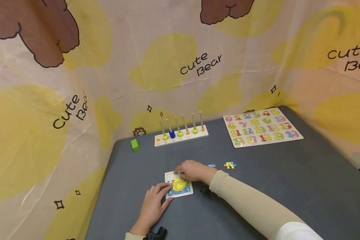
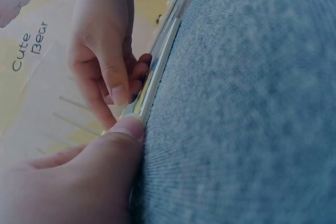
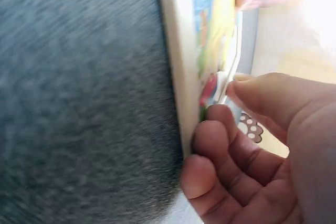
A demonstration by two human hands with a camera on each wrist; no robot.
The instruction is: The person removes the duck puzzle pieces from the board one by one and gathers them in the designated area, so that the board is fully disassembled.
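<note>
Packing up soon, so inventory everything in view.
table: one, grey, below
backdrop: one, cream and yellow, behind table
pegboard: one, white, far middle
pegs: six, grey, on pegboard
rings: several, yellow and blue, on pegs
number board: one, multicoloured, far right
block: one, green, far left
puzzle: one, blue and yellow, in front of pegboard
loose pieces: two, blue and yellow, right of puzzle
wrist cameras: two, black, at wrists
left hand, right hand: one each, bare, at puzzle
sleeves: two, beige, foreground
</note>
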